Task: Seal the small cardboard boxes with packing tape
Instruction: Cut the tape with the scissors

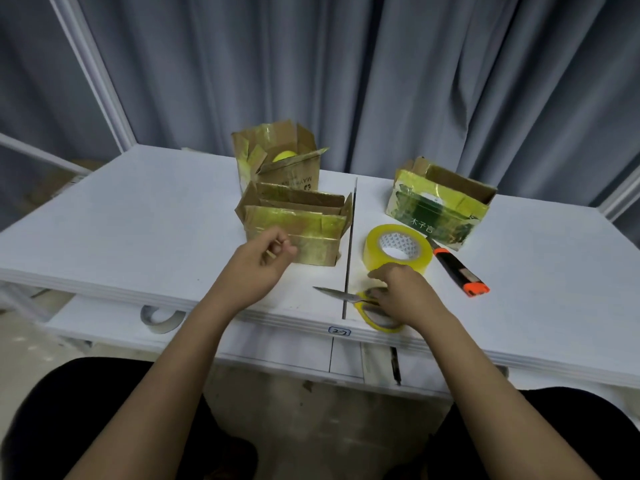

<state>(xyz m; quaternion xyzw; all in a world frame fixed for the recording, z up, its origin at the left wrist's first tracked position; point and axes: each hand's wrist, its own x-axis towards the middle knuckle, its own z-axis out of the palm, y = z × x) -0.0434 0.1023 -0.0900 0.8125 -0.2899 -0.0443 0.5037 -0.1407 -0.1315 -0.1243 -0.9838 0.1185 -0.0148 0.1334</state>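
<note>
Left hand (266, 252) loosely curled, pinching small scrap | right hand (403, 292) resting on scissors (367, 303), grip unclear | tape roll (398, 249) center-right

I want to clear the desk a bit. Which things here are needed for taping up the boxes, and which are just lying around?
Needed: three open boxes, tape roll, scissors under right hand.
Lying about: orange utility knife, spare roll on lower shelf.

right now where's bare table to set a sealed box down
Free: the wide left stretch of the table, left of the front box, and the far right past the green box. Crowded: around the tape roll, scissors and knife.
</note>
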